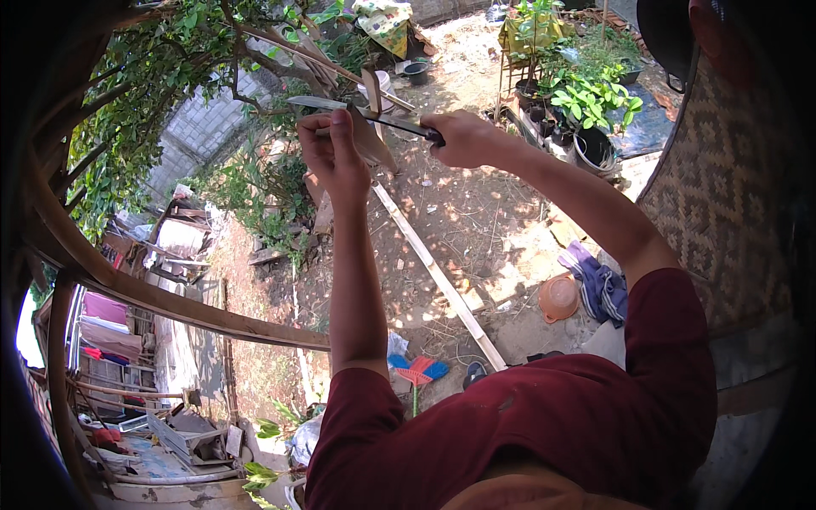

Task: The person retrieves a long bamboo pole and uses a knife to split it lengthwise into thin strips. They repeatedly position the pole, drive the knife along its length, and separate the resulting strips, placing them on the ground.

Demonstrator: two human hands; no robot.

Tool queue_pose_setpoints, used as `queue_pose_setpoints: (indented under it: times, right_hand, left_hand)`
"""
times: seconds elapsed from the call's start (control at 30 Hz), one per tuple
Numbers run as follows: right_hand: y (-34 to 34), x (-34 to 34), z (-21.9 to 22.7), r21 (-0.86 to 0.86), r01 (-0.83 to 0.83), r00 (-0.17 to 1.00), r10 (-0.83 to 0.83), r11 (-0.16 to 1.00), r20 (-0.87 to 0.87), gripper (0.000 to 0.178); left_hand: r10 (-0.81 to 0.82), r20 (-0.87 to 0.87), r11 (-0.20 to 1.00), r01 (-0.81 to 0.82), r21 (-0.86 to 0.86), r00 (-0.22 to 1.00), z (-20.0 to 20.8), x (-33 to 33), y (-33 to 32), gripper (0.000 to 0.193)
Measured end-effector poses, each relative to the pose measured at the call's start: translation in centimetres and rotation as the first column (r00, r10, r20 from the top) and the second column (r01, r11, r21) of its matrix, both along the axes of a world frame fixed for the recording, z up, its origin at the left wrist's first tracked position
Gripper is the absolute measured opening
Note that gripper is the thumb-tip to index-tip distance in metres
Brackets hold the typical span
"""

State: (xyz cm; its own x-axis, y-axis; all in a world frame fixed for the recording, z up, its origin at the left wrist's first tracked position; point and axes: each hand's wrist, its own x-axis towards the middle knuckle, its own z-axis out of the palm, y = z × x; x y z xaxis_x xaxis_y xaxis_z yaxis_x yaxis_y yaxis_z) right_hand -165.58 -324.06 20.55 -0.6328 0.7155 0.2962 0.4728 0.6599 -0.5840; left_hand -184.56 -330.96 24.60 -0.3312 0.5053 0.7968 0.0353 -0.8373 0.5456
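Observation:
In my right hand [463, 138] is the dark handle of a knife, held out ahead at the upper middle. Its long pale blade [316, 102] points left and reaches past my left hand [333, 153]. The left hand is closed, thumb raised close to the blade. What its fingers grip is hidden. Just right of those fingers, a flat brown piece [371, 143], perhaps wood, crosses near the blade. I cannot tell whether the left hand holds it.
A long pale strip of wood [442, 280] lies on the dirt. A curved wooden rail [212, 319] runs at the left. Potted plants [593, 146], an orange basin [558, 297], a purple cloth [599, 285] and a red-and-blue broom [416, 370] are around; a woven panel [722, 187] stands right.

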Motion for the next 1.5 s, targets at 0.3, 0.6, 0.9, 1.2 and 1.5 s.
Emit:
queue_pose_setpoints:
  times: [0.3,0.6,0.9,1.2,1.5]
  right_hand:
    - [9.1,-4.9,-10.1,-0.101,0.101,0.994,-0.096,0.99,0.057,0.024]
    - [11.7,-5.1,0.8,0.592,0.184,0.766,-0.492,0.784,0.414,0.015]
    - [-7.3,-0.2,-0.6,-0.445,-0.207,0.891,-0.02,0.872,-0.454,0.039]
    - [-16.3,1.8,0.0,-0.054,0.077,0.701,-0.092,0.996,-0.707,0.037]
    - [-16.2,0.7,-3.0,0.005,0.263,0.648,-0.173,0.965,-0.741,0.039]
  left_hand:
    - [-0.063,-0.076,0.998,0.062,-0.023,0.995,3.1,-1.1,2.4,0.007]
    - [0.026,-0.159,0.999,-0.029,-0.016,0.987,4.5,-0.4,4.5,0.008]
    - [-0.157,-0.132,0.982,0.168,0.083,0.979,4.0,-5.8,6.6,0.016]
    - [-0.237,-0.544,0.969,0.156,-0.191,0.805,4.2,0.3,4.1,0.022]
    - [-0.313,-0.582,0.945,0.181,-0.273,0.751,3.0,3.4,3.5,0.018]
